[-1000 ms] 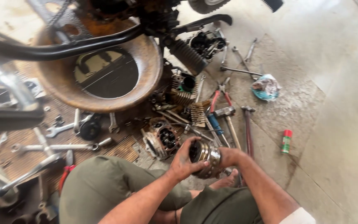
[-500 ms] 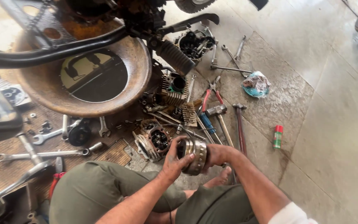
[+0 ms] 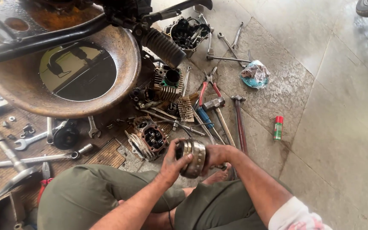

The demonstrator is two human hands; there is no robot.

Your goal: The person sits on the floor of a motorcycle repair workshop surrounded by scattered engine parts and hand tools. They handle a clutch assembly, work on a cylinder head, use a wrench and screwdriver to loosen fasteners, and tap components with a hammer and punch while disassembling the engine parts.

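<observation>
I sit on the floor and hold a round, ribbed metal engine part (image 3: 194, 156) in front of my knees. My left hand (image 3: 172, 164) grips its near left side with fingers spread over the rim. My right hand (image 3: 218, 154) clasps its right side. Just beyond it lies a cylinder head (image 3: 150, 139) with valve springs showing. A finned engine cylinder (image 3: 167, 82) lies farther back.
A big rusty pan of dark oil (image 3: 77, 74) sits at the left under a motorcycle frame tube (image 3: 39, 40). Hammers (image 3: 238, 121), pliers (image 3: 207, 87), wrenches (image 3: 35, 137), a crankcase (image 3: 188, 34), a small red-capped can (image 3: 278, 127) and a rag (image 3: 255, 73) litter the stone floor.
My view has swung slightly left and down. Both hands keep hold of the round part and have turned it a little between them.
</observation>
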